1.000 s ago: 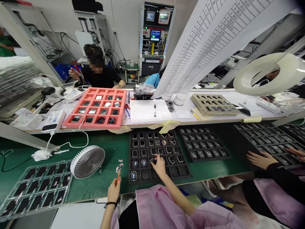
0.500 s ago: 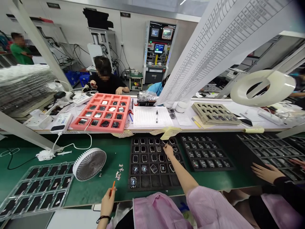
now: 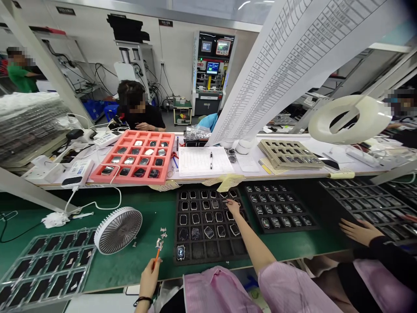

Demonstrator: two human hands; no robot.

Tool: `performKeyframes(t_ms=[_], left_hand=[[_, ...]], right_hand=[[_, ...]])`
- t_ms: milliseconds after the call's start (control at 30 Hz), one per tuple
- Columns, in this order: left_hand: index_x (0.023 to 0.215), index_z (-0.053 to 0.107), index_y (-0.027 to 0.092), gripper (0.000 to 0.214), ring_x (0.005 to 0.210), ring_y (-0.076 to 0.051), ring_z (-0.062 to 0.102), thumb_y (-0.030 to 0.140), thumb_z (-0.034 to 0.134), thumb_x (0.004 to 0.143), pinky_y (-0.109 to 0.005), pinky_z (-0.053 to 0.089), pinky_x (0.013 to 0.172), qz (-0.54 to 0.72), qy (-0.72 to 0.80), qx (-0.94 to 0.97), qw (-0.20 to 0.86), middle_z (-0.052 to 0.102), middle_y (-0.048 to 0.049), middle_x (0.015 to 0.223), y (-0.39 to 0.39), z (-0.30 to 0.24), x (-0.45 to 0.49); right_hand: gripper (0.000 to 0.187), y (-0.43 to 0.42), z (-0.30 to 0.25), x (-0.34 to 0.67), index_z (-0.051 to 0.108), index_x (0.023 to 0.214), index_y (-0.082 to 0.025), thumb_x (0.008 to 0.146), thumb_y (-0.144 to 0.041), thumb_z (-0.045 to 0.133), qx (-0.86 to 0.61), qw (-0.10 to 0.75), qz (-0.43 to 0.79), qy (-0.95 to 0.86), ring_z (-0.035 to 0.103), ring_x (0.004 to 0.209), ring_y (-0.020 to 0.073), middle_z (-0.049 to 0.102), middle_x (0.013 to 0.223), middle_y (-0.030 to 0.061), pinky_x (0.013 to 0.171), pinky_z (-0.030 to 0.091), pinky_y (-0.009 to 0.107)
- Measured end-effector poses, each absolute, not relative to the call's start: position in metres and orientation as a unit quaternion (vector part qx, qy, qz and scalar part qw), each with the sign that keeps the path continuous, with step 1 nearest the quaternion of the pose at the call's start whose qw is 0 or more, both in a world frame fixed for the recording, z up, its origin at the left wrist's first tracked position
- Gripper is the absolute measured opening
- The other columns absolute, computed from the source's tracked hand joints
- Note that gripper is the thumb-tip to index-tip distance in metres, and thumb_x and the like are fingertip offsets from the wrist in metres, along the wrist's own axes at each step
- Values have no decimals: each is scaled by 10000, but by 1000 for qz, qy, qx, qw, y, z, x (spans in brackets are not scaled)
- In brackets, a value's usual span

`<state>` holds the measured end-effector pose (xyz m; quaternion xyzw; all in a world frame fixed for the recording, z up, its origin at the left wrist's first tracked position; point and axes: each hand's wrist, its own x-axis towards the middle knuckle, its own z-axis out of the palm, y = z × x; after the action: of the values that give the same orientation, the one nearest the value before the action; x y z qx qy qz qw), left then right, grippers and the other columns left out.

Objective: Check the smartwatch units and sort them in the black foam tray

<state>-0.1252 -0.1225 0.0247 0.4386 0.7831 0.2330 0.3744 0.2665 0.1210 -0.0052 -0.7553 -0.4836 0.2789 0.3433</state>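
Observation:
A black compartment tray (image 3: 208, 252) lies on the green mat in front of me, with several small watch bodies in its cells. My right hand (image 3: 232, 206) reaches over its far right cells, its fingers closed in a pinch on a watch body. My left hand (image 3: 150, 274) rests at the near edge of the mat, left of the tray, its fingers closed on a thin orange stick (image 3: 157, 254). Small scraps of film (image 3: 160, 237) lie on the mat just beyond the stick's tip.
A white round fan (image 3: 118, 230) stands to the left, beside a clear tray (image 3: 45, 263) of dark parts. More black trays (image 3: 276, 206) lie to the right, where a co-worker's hand (image 3: 358, 230) rests. A pink tray (image 3: 133, 156) and paper sheet sit on the raised shelf.
My right hand went from the tray's near middle cells out to its far right cells and stays there. My left hand with the stick has barely shifted.

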Motion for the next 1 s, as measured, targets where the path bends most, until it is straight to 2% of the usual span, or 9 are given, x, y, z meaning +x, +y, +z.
performKeyframes(t_ms=[100,167,267,333,500,600,767,1000], left_hand=[[725,568,231,452,611,-215,562,605,314,736,-282,429,619,228,782,443,375,521,10,550,-120,26,-124],[722,568,231,450,604,-213,558,602,314,740,-281,425,616,225,784,443,374,516,11,545,-120,25,-124],[719,572,230,448,604,-216,562,592,309,745,-280,423,610,222,785,441,374,519,8,543,-122,24,-125],[722,578,229,446,612,-217,568,584,309,746,-279,426,613,221,783,443,375,529,5,548,-122,22,-125],[730,580,228,438,597,-214,570,574,314,749,-277,429,614,216,780,451,376,523,11,538,-117,20,-123],[729,584,228,423,575,-209,569,555,318,760,-271,427,598,211,776,458,380,502,20,519,-112,19,-119],[739,590,232,361,593,-197,589,494,348,792,-247,427,598,206,763,471,392,530,24,535,-103,19,-111],[722,572,225,269,597,-178,591,358,379,852,-226,408,601,192,755,479,404,540,26,539,-91,17,-103]], right_hand=[[244,105,4,253,588,1100,-157,886,-274,575,-748,301,243,-539,588,1001,210,596,1151,79,867,486,419],[255,82,7,236,594,1107,-161,856,-200,571,-729,278,228,-583,582,1006,211,600,1130,78,888,463,393],[246,36,6,203,649,1000,-200,767,-138,597,-686,223,240,-649,618,832,192,644,886,33,791,480,303],[262,7,3,182,658,956,-210,707,-131,648,-671,186,243,-675,626,817,209,651,829,27,763,480,294],[339,-23,-1,157,617,1029,-188,704,-90,626,-690,124,203,-683,598,977,268,653,998,101,855,438,342],[327,-20,4,156,581,1047,-203,736,-106,606,-696,101,189,-685,601,965,251,650,997,83,839,431,326],[270,-14,13,156,566,973,-209,731,-94,601,-689,77,183,-697,602,949,232,646,965,60,816,426,302],[336,-9,18,155,546,1022,-216,717,-89,600,-683,54,195,-702,605,966,229,645,983,61,814,433,289]])
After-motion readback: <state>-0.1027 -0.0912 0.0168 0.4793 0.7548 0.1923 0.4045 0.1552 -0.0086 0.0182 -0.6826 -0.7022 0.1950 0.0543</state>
